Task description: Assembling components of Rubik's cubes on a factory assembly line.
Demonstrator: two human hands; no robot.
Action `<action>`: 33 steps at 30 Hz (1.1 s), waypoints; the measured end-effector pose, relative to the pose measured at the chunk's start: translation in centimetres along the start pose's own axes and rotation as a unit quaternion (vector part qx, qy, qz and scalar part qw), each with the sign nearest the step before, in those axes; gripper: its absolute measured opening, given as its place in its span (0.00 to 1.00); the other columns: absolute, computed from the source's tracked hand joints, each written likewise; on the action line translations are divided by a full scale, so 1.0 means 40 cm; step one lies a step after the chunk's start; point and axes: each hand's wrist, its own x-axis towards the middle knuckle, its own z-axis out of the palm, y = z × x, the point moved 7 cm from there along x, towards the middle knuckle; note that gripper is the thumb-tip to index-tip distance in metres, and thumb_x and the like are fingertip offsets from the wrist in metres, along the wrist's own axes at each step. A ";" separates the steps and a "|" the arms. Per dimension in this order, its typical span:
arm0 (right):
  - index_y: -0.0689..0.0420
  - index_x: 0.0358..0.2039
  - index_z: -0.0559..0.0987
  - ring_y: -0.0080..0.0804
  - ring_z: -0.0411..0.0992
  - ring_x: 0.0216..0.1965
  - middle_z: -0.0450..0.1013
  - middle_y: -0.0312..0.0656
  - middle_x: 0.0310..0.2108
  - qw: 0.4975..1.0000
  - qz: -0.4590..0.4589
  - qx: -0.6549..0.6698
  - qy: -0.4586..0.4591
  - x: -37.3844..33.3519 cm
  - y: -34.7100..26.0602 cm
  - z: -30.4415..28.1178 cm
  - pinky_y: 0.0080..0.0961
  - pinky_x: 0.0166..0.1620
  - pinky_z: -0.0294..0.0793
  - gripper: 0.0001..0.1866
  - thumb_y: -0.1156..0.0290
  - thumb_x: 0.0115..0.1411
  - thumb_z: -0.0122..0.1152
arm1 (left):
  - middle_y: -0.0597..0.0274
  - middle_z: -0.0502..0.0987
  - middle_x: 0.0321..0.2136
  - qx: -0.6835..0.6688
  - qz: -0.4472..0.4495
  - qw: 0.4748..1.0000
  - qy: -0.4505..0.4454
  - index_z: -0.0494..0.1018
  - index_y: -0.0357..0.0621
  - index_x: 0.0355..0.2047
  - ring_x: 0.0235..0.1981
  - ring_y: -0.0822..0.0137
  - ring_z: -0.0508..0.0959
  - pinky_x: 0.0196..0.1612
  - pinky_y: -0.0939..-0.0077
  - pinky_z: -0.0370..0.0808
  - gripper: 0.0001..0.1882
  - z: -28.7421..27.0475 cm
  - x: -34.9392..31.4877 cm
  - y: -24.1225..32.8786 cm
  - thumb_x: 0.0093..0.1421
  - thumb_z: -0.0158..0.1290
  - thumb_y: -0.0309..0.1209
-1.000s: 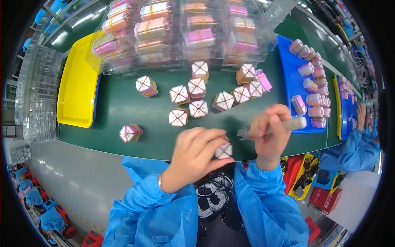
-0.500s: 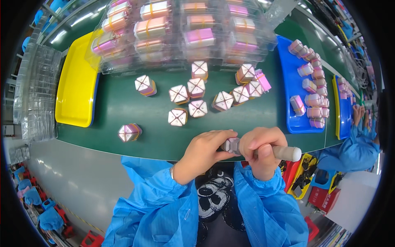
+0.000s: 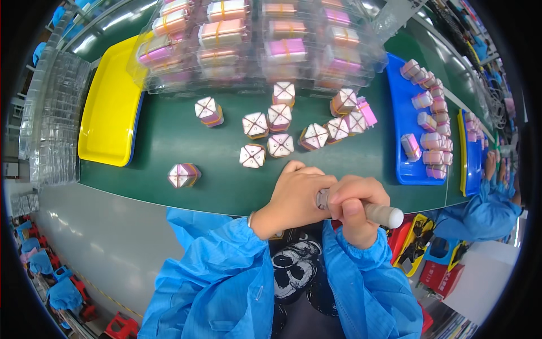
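Note:
My left hand (image 3: 299, 195) is closed around a small block (image 3: 322, 199), of which only a pale, dark-lined end shows. My right hand (image 3: 358, 206) grips a beige rod-shaped tool (image 3: 381, 214) with a white end, its other end hidden by my fingers and pressed close to the block. Ahead of my hands, on the green table (image 3: 226, 189), stand several banded bundles of pink and white blocks, such as one bundle (image 3: 252, 155) nearest my left hand. Their white tops bear crossed dark lines. Another bundle (image 3: 183, 175) stands apart at the left.
Stacked clear plastic trays (image 3: 254, 73) hold banded bundles at the back. A yellow tray (image 3: 110, 107) lies at the left, a blue tray (image 3: 403, 161) with several bundles at the right. Beyond it, a person in a blue sleeve (image 3: 480, 209) works beside a second tray (image 3: 464, 169).
My left hand has turned and wrapped further over the block, its fingers now pointing up and away. The right hand keeps its hold on the tool. The whole view has shifted slightly.

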 end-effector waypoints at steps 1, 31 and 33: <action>0.62 0.34 0.78 0.33 0.78 0.29 0.79 0.45 0.28 0.999 -0.016 -0.024 -0.014 0.003 -0.006 0.006 0.27 0.35 0.77 0.10 0.68 0.65 0.60 | 0.68 0.78 0.26 -0.003 0.002 1.000 0.001 0.77 0.56 0.28 0.35 0.67 0.79 0.45 0.68 0.63 0.14 0.001 0.001 -0.001 0.42 0.67 0.43; 0.61 0.32 0.75 0.31 0.75 0.23 0.77 0.43 0.25 0.998 -0.015 -0.067 0.010 -0.025 0.055 -0.009 0.24 0.29 0.75 0.06 0.72 0.63 0.60 | 0.68 0.80 0.29 -0.030 -0.002 0.999 -0.015 0.75 0.53 0.36 0.34 0.64 0.79 0.46 0.68 0.64 0.18 -0.006 0.001 0.000 0.45 0.66 0.39; 0.58 0.33 0.71 0.27 0.67 0.16 0.72 0.40 0.22 0.997 -0.054 0.052 0.003 0.004 0.033 -0.008 0.24 0.21 0.67 0.07 0.69 0.67 0.54 | 0.68 0.80 0.30 -0.047 0.006 0.999 -0.017 0.72 0.53 0.41 0.34 0.62 0.79 0.46 0.66 0.65 0.21 -0.012 -0.001 0.003 0.47 0.66 0.39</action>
